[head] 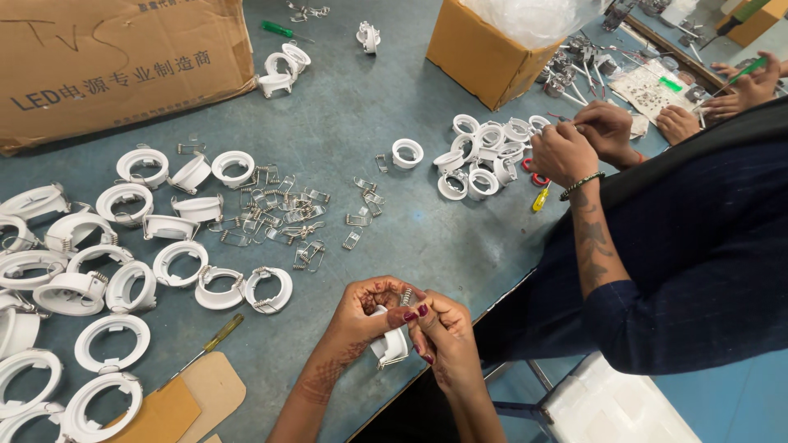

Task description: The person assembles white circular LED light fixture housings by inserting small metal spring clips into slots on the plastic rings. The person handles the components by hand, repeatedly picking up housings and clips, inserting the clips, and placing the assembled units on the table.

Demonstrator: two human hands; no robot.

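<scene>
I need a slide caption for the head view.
Both hands hold a white ring housing above a grey table.

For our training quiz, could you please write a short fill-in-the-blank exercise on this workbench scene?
1. Both hands, left hand and right hand, hold one white ____ ring.
2. The loose metal spring clips lie on a ____ table.
3. The screwdriver by the cardboard pieces has a ____ handle.

Answers: plastic; grey; yellow

Rings (123, 271) left on table (394, 221), springs (287, 221) mid, box (484, 53) behind.
</scene>
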